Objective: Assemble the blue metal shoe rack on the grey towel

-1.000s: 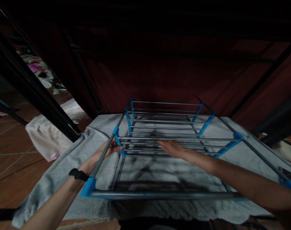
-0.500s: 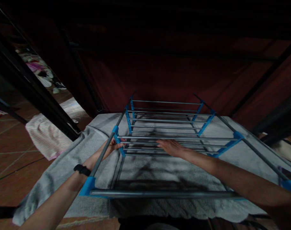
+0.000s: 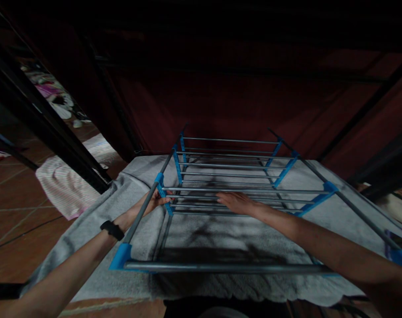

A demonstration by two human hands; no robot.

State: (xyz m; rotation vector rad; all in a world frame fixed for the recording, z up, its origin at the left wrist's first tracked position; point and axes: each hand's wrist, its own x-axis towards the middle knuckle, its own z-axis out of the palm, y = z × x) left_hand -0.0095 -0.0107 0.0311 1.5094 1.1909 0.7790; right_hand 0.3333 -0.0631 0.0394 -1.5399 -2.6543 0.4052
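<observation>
Left hand (image 3: 153, 201) gripping the drying rack (image 3: 227, 190) at its left rail, right hand (image 3: 236, 202) lying flat and unclenched on the middle rungs, steadying it evenly over the grey towel (image 3: 221, 238).

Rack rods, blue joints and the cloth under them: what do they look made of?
Rods: probably metal, smooth grey with a dull sheen along their length. Blue joints: likely moulded plastic, solid colour, matte. Cloth: grey terry-like fabric, with fuzzy nap and soft folds at its edges.
</observation>
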